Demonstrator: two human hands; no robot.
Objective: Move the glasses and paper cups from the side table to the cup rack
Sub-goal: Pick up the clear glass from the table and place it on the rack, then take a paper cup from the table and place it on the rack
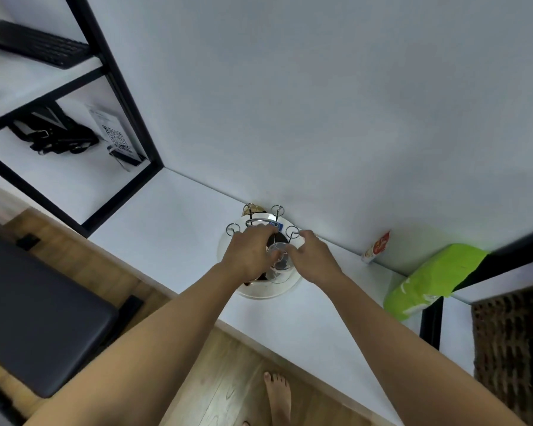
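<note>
A: Report the position of the cup rack [260,229]; state what stands under it.

B: The cup rack is a wire frame with looped prongs on a round white tray [259,292]; the tray sits on the white tabletop [173,216], close against the wall [320,103]; both hands are over the rack.

A: State the condition of the left hand [248,253].

B: The left hand reaches across the rack from the left; its fingers are curled and its fingertips touch the rim area of a clear glass [279,262]; it appears to grip the glass, though the contact is partly hidden by the hand itself.

A: And the right hand [313,256]?

B: The right hand comes in from the right; its fingers pinch the same glass at its upper edge; the glass lies tilted between the two hands, above the tray and among the prongs.

A: List other items in view.

B: A green packet [428,281] lies on the tabletop to the right; a small red-and-white tube [377,245] leans at the wall beside it; a black-framed shelf [111,87] stands to the left, carrying a keyboard [34,44], black straps [56,133] and a printed card [113,133]; a dark padded bench [37,309] and a bare foot [277,395] show on the wooden floor [228,379].
</note>
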